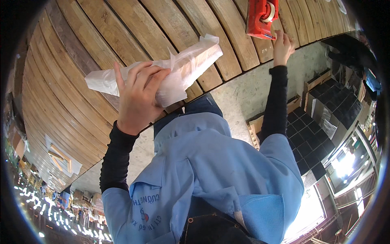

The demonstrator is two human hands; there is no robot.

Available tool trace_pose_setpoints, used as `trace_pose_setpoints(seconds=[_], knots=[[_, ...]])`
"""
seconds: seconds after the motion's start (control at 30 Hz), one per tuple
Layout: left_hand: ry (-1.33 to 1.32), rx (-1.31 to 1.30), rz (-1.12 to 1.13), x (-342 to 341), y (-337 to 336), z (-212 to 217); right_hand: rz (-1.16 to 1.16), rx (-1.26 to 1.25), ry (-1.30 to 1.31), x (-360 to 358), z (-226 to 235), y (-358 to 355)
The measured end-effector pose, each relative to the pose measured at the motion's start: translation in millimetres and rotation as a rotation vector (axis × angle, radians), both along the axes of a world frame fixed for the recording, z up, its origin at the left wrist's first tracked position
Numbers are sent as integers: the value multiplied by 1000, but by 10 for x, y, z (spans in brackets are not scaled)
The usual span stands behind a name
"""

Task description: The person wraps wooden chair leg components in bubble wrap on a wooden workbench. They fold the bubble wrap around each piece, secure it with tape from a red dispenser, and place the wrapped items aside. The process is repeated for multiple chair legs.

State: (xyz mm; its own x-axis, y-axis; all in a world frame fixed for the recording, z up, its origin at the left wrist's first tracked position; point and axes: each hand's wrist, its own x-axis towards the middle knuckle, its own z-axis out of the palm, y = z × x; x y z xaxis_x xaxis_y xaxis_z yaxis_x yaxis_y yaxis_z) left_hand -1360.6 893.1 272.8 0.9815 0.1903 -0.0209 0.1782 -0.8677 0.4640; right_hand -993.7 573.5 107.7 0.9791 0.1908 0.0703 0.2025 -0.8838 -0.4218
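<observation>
Watching from far away, I am seeing the left hand [140, 91] grasping a wrapped bundle [185, 69], its fingers bending over the whitish wrapping. The bundle is lying aslant on the slatted table [140, 24], beside the edge nearest the person. The right hand [283, 46] is hovering at the lower end of the red tape dispenser [254, 26], fingers curling; whether they are pinching any tape, I cannot tell.

In my judgement, only the left hand is securing the bundle, so a weaker grip could let the raised flap of the wrapping unfold. Pressing too strongly could tear this sheet, which is looking thin to me. A push toward the body could send the bundle over the edge to the floor [243, 89]. A hard sideways pull at the dispenser could make it slide.
</observation>
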Motion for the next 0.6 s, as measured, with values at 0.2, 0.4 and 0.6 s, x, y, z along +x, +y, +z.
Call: trace_pose_setpoints(seconds=[0.2,0.4,0.6], knots=[[49,-7,41,-42,-65,-16,-238,499,655,223,130,167],[-9,-7,82,-79,-149,-55,-171,587,584,-188,436,102],[-40,-30,50,-69,-122,-74,-462,517,618,-417,-666,-150]])
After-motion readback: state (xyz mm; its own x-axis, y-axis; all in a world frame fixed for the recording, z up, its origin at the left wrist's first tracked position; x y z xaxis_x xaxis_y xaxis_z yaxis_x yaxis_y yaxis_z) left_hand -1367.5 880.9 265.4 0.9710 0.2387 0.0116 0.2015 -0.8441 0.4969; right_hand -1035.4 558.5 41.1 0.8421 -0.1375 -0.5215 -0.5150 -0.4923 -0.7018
